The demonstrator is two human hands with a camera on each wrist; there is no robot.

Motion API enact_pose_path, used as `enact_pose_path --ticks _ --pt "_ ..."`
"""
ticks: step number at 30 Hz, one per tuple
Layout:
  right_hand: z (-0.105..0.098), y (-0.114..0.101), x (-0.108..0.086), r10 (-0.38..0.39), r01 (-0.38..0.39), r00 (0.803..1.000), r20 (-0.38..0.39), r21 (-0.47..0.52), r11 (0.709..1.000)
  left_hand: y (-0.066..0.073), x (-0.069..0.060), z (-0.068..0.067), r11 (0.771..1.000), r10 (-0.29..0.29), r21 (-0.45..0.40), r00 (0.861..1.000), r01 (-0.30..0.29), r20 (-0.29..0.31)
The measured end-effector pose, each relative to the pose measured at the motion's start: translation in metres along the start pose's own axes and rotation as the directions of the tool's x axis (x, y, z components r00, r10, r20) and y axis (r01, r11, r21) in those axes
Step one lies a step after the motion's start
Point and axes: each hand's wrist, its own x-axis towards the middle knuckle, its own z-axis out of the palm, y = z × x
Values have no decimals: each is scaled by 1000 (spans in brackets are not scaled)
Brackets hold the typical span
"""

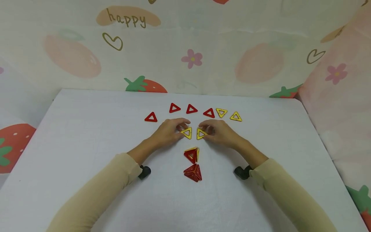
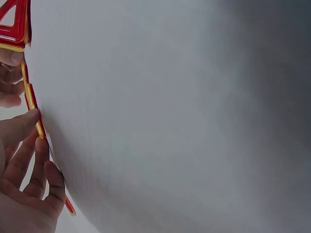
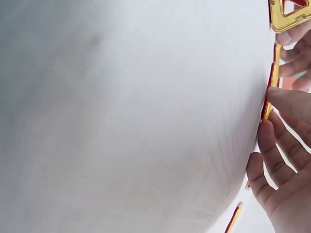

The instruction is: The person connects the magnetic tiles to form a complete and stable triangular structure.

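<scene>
My left hand [image 1: 171, 131] pinches a yellow triangle tile [image 1: 187, 132] by its outer corner, thumb on the near side. Opposite it, my right hand [image 1: 221, 132] pinches another yellow triangle tile [image 1: 200, 133]; a narrow gap parts the two tiles. In the left wrist view, the thumb and fingers of my left hand [image 2: 29, 170] hold the tile, seen edge-on. The right wrist view shows my right hand [image 3: 286, 155] holding its tile edge-on as well. Nearer me stand a red and yellow pyramid [image 1: 191, 155] and a red pyramid [image 1: 193, 173].
Beyond the hands, several red triangle tiles [image 1: 174, 108] and two yellow ones [image 1: 236, 116] lie in a loose row on the white table [image 1: 87, 129]. A patterned cloth [image 1: 174, 42] hangs behind the table's far edge.
</scene>
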Motion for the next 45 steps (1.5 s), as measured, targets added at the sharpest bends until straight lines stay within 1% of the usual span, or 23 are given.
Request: enact_pose_path --ticks 13,19,26,31,38,42,45 --pt "2 -6 5 -54 54 999 4 -4 999 1 1 1 1000 12 8 1000 -12 8" --pt "1 -5 5 -32 32 999 9 -17 999 0 1 0 1000 21 -1 1000 -21 9" --pt "2 -5 4 35 -34 999 17 -11 999 0 0 -3 1000 -3 -8 1000 3 7" --pt "4 -4 5 17 -17 1000 24 -21 1000 0 0 -2 1000 1 -23 1000 -1 1" --pt "5 -6 4 -10 11 1000 23 -43 999 1 0 -1 1000 4 -16 1000 -4 -1" --pt "5 -8 5 -17 19 1000 22 -50 999 2 -1 -3 999 4 -46 1000 -4 0" --pt "4 -9 5 -17 18 1000 21 -51 999 2 -1 -4 997 15 -78 1000 -16 -1"
